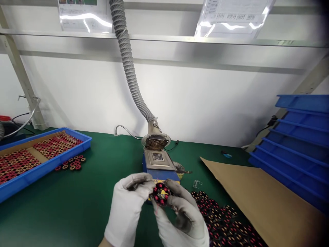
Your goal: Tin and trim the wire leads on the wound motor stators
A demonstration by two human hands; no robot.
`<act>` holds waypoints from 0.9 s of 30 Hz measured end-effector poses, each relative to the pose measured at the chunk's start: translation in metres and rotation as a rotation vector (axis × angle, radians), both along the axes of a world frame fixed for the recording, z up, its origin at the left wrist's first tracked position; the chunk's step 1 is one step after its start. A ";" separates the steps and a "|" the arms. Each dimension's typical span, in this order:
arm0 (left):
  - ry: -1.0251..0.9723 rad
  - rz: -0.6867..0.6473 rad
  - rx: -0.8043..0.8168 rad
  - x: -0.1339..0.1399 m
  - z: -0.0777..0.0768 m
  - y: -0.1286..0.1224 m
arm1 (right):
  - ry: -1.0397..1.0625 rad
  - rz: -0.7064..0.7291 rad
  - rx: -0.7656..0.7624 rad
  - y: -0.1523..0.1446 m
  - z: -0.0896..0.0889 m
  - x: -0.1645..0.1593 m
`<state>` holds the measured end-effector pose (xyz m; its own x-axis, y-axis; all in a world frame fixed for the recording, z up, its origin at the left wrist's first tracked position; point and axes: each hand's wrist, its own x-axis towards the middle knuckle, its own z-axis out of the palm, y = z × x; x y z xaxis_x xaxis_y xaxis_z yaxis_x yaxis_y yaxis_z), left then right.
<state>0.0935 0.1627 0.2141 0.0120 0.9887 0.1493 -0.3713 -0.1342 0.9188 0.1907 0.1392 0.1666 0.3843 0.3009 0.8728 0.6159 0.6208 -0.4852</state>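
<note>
In white gloves with dark-stained fingers, my two hands hold one small motor stator (161, 194) in front of me. It is a round black part with red windings around a yellowish centre. My left hand (131, 202) pinches its left edge with fingertips and thumb. My right hand (182, 209) grips it from the right and below, fingers curled. Just behind them stands a blue solder pot (160, 161) with a metal top plate. Many similar red-and-black stators (223, 219) lie loose on the green table to the right of my right hand.
A fume hood (156, 141) on a grey flexible hose (131, 75) hangs over the pot. At left, a blue tray (84, 144) holds rows of stators, with several loose ones (73, 163) beside it. Brown cardboard (257, 195) and stacked blue trays (295, 147) stand at right.
</note>
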 end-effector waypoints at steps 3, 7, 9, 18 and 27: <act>-0.122 0.144 0.170 -0.004 -0.004 -0.001 | -0.025 -0.008 -0.004 0.000 -0.001 -0.002; -0.092 0.072 0.177 -0.009 0.001 0.001 | -0.027 0.016 -0.005 -0.002 -0.001 -0.003; -0.037 -0.032 0.082 -0.007 0.004 0.002 | -0.036 0.036 -0.007 -0.002 -0.003 -0.004; 0.001 0.034 0.048 -0.012 0.007 0.003 | -0.017 0.092 -0.054 -0.006 -0.003 -0.009; 0.053 -0.060 -0.012 -0.005 0.010 -0.003 | -0.133 0.118 -0.092 -0.007 -0.007 0.000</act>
